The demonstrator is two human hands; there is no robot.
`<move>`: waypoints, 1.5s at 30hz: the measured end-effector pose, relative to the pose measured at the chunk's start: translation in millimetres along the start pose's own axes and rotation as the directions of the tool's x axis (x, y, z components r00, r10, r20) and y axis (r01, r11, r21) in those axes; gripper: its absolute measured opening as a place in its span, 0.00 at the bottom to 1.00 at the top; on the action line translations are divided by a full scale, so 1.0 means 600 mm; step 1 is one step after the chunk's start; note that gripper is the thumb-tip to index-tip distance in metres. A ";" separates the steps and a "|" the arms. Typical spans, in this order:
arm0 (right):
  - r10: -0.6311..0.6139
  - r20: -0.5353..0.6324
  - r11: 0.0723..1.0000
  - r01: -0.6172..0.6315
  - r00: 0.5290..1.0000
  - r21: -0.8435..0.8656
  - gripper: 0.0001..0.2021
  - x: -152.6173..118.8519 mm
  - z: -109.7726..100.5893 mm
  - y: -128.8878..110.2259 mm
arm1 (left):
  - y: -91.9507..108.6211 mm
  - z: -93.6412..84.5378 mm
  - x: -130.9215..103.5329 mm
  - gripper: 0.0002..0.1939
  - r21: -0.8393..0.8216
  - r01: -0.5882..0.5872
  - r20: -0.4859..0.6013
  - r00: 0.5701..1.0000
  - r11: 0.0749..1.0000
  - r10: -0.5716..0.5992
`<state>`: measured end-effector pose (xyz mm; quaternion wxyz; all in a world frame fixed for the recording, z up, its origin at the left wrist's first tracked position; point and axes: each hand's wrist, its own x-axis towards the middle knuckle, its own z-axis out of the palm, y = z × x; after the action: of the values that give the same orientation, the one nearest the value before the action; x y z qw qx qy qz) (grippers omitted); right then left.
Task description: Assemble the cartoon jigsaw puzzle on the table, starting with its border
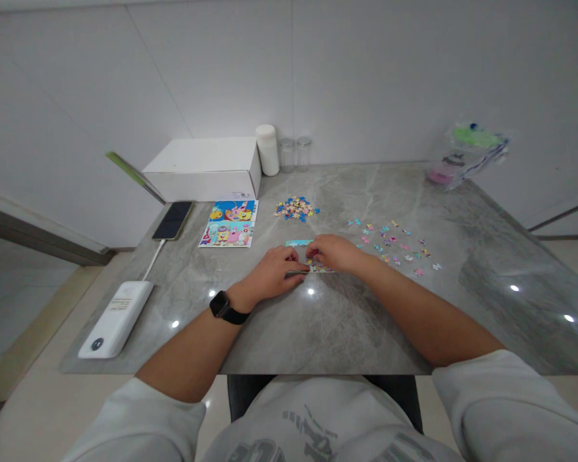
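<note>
A partly assembled jigsaw puzzle (298, 243) lies flat on the table between my hands, with a light blue strip along its far side and colourful pieces along its near side. My left hand (278, 273), with a black watch on the wrist, rests at the puzzle's left and near edge, fingers stretched over it. Over the puzzle's right part, my right hand (336, 252) has its fingers bent down and drawn together. What its fingertips hold, if anything, is hidden. Loose puzzle pieces (390, 240) lie scattered to the right. A heap of other pieces (297, 208) sits beyond the puzzle.
A printed picture sheet (230, 224) lies left of the heap. Further left are a phone (173, 220) and a cabled white power bank (117, 319). Along the back stand a white box (205, 168), a white bottle (268, 151) and two glasses (287, 156). A plastic bag (469, 156) sits back right.
</note>
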<state>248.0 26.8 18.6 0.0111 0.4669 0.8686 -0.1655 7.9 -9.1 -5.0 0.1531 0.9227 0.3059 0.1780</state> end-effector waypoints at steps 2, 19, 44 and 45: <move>-0.002 -0.005 1.000 0.002 1.000 0.001 0.14 0.001 0.002 -0.003 | 0.004 0.001 0.000 0.14 0.018 0.002 0.019 1.000 1.000 -0.002; 0.091 0.001 0.957 -0.088 0.996 0.275 0.11 0.003 -0.002 -0.017 | 0.016 -0.006 -0.001 0.15 0.064 0.052 0.067 0.996 0.997 -0.056; 0.471 0.011 0.876 -0.466 0.882 -0.122 0.14 -0.022 -0.070 0.116 | 0.001 0.005 -0.003 0.15 0.042 -0.018 0.022 1.000 0.999 0.017; 0.468 0.014 0.879 -0.463 0.884 -0.114 0.14 -0.021 -0.070 0.116 | 0.001 0.005 -0.003 0.15 0.042 -0.017 0.021 1.000 0.999 0.016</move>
<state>317.5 64.5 41.3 0.0936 0.6571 0.7382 -0.1206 8.2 -10.9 -8.0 0.1354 0.9300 0.3003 0.1632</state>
